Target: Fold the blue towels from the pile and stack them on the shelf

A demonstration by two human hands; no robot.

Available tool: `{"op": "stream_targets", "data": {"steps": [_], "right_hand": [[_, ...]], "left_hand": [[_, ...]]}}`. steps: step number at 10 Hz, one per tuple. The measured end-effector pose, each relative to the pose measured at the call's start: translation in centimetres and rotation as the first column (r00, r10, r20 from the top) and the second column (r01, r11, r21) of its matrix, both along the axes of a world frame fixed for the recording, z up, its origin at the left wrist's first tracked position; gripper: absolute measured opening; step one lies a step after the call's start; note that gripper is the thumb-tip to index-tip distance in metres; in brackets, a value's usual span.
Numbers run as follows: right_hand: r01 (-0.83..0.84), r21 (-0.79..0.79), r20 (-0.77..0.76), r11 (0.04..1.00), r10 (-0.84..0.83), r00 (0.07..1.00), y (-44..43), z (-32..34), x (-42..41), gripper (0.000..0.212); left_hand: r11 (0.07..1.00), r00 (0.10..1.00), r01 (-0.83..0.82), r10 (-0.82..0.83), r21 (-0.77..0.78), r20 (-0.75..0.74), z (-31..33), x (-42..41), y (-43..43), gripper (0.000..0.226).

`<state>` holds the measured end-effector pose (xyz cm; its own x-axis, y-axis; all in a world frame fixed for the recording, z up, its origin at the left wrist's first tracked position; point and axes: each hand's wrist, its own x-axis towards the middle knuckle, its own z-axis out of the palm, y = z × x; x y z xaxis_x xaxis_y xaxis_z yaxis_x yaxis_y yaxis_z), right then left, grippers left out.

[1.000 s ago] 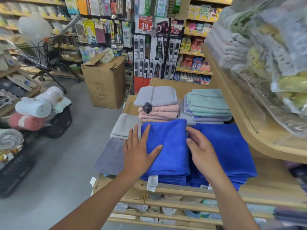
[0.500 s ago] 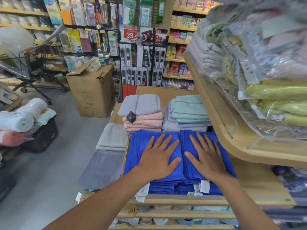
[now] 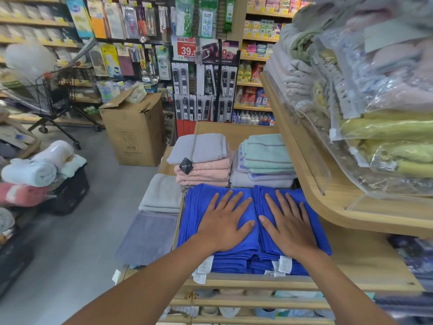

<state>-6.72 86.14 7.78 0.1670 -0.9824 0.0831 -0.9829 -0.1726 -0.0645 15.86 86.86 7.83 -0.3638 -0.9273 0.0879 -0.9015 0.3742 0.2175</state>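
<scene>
I am watching the blue towels (image 3: 194, 216), which are lying folded in two stacks side by side at the front edge of the shelf (image 3: 365, 266). The left stack (image 3: 234, 261) is reaching the shelf's front left corner and the right stack (image 3: 302, 267) is touching it along a centre seam.

My worry is the front edge. The folded layers are sitting right at the lip, with their white tags (image 3: 205, 266) hanging over it. If I am dragging the palms back toward me while lifting off, I judge the top towels will slide forward, fan out and tip off the shelf. Uneven pressure could also skew the left stack over the left edge, toward the grey towels (image 3: 161, 193) just beside it. Pushing away instead would crowd the pink towels (image 3: 203, 171) touching the back of the left stack. The upper shelf (image 3: 328, 207) is curving out close above the right stack, so a careless lift of that forearm could be catching its rim.

The left hand (image 3: 222, 226) is lying flat on the left stack, palm down, fingers straight and spread, thumb pointing toward the seam. The right hand (image 3: 288, 228) is mirroring it on the right stack. Neither is gripping anything; both are only pressing on cloth, with the forearms reaching in from the near side.
</scene>
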Motion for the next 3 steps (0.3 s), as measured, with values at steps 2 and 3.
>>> {"op": "stream_targets", "data": {"steps": [2, 3], "right_hand": [[0.04, 0.021, -0.023, 0.999, -0.04, 0.999, 0.8, 2.3, 1.1, 0.081], [0.017, 0.036, 0.088, 0.999, -0.021, 0.996, 2.3, 4.4, 2.1, 0.071]], "left_hand": [[1.0, 0.997, 0.024, -0.025, -0.011, -0.071, 2.1, 0.5, 1.4, 0.069], [0.999, 0.973, 0.049, -0.046, 0.009, -0.225, 4.6, 1.3, 2.8, 0.054]]}}
